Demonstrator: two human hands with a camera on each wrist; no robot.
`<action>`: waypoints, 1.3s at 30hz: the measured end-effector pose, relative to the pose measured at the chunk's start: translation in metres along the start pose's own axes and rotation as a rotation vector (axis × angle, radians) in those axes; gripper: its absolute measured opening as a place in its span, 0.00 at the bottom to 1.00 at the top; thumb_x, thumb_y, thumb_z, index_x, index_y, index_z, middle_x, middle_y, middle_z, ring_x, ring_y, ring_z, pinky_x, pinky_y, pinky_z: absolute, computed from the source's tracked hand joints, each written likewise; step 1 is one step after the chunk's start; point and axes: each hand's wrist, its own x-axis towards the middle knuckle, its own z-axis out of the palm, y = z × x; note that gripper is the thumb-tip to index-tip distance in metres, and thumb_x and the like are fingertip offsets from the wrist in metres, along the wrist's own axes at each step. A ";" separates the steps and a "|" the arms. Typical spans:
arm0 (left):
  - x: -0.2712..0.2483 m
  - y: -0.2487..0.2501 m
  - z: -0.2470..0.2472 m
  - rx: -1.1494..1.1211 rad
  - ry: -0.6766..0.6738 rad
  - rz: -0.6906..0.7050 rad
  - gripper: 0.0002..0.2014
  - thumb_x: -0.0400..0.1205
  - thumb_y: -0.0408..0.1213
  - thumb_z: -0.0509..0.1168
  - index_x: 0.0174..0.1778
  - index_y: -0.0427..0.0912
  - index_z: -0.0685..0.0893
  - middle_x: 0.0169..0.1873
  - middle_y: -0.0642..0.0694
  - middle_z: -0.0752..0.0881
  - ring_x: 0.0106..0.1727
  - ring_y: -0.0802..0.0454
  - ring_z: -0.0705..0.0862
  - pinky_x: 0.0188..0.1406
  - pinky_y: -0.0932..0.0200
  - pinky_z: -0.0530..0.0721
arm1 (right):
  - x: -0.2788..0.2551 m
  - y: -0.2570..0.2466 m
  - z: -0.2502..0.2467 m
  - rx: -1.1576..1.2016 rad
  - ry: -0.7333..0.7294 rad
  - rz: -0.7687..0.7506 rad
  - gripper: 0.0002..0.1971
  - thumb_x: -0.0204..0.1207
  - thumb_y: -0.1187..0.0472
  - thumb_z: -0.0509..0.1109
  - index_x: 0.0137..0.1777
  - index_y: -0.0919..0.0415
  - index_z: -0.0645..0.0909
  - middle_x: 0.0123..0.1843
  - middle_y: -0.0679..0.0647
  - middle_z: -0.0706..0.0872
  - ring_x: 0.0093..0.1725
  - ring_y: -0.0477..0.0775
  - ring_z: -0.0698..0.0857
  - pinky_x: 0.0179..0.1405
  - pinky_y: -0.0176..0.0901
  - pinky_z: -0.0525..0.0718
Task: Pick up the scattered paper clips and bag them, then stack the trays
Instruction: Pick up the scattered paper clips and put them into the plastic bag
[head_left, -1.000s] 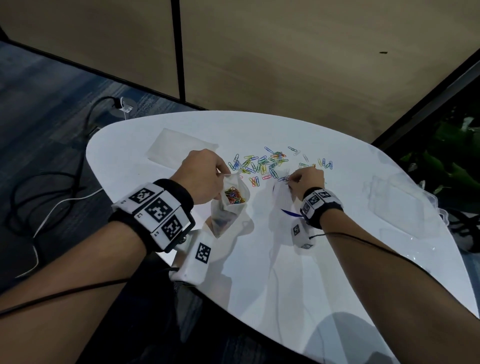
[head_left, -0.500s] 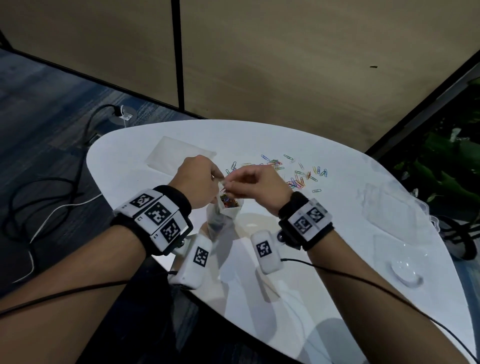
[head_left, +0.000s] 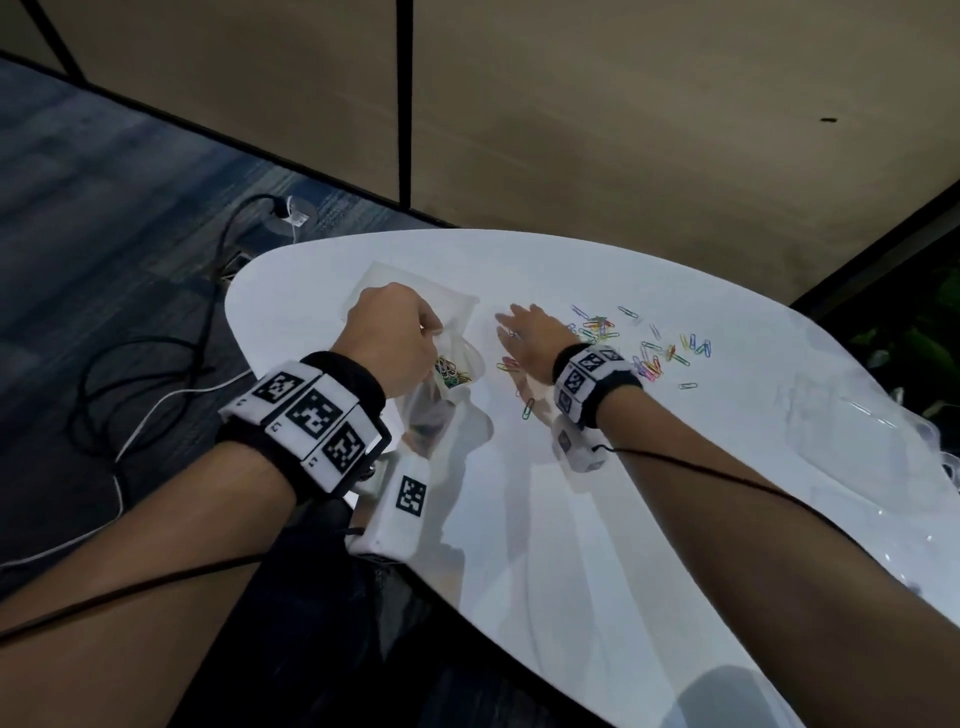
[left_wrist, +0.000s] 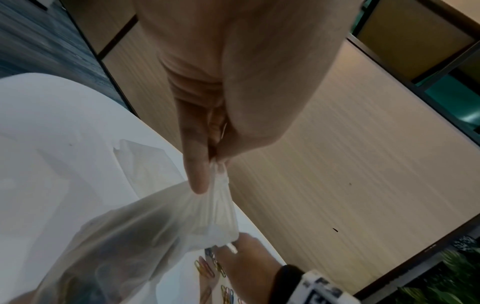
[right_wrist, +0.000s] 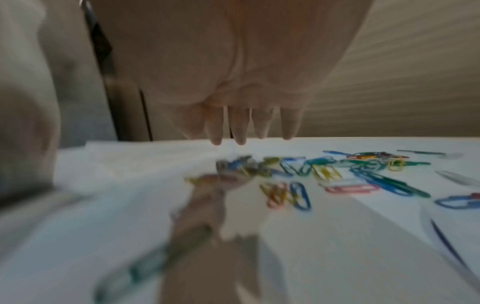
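Observation:
My left hand (head_left: 395, 338) pinches the rim of a clear plastic bag (head_left: 447, 384) that stands open on the white table (head_left: 571, 519); coloured paper clips (head_left: 452, 371) lie inside it. In the left wrist view the thumb and fingers (left_wrist: 200, 176) bunch the bag's edge (left_wrist: 221, 205). My right hand (head_left: 524, 338) hovers flat with fingers straight, holding nothing, just right of the bag and over loose paper clips (head_left: 649, 358). A few clips (head_left: 509, 365) lie by its palm, one green clip (head_left: 528, 408) nearer me. The right wrist view shows straight fingers (right_wrist: 239, 127) above scattered clips (right_wrist: 324, 172).
A clear flat tray (head_left: 457, 301) lies behind the bag at the table's far left. More clear trays (head_left: 857, 431) sit at the right edge. Cables (head_left: 156, 364) trail on the floor to the left. A wall stands behind the table.
My right hand has left the bag's mouth and swung right over the loose clips, fingers now spread. The left hand still holds the bag.

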 end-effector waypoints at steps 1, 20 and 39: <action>0.000 0.000 0.000 -0.002 -0.002 -0.001 0.10 0.82 0.28 0.65 0.50 0.41 0.91 0.55 0.36 0.88 0.50 0.36 0.92 0.58 0.45 0.90 | 0.005 0.001 0.008 -0.123 -0.033 -0.043 0.23 0.87 0.54 0.53 0.81 0.56 0.64 0.82 0.56 0.65 0.81 0.61 0.64 0.76 0.57 0.68; -0.004 0.013 0.006 0.059 -0.065 0.008 0.13 0.81 0.26 0.62 0.52 0.41 0.91 0.55 0.37 0.89 0.52 0.36 0.91 0.60 0.46 0.90 | -0.035 0.038 0.010 0.456 0.228 0.322 0.04 0.67 0.64 0.81 0.41 0.56 0.93 0.39 0.48 0.91 0.42 0.46 0.88 0.54 0.36 0.85; -0.007 0.023 0.010 0.065 -0.050 -0.006 0.10 0.79 0.29 0.69 0.54 0.40 0.91 0.51 0.36 0.91 0.54 0.39 0.91 0.61 0.48 0.89 | -0.094 -0.066 -0.027 0.983 0.309 -0.051 0.04 0.68 0.68 0.81 0.42 0.62 0.91 0.39 0.54 0.92 0.38 0.48 0.90 0.46 0.38 0.89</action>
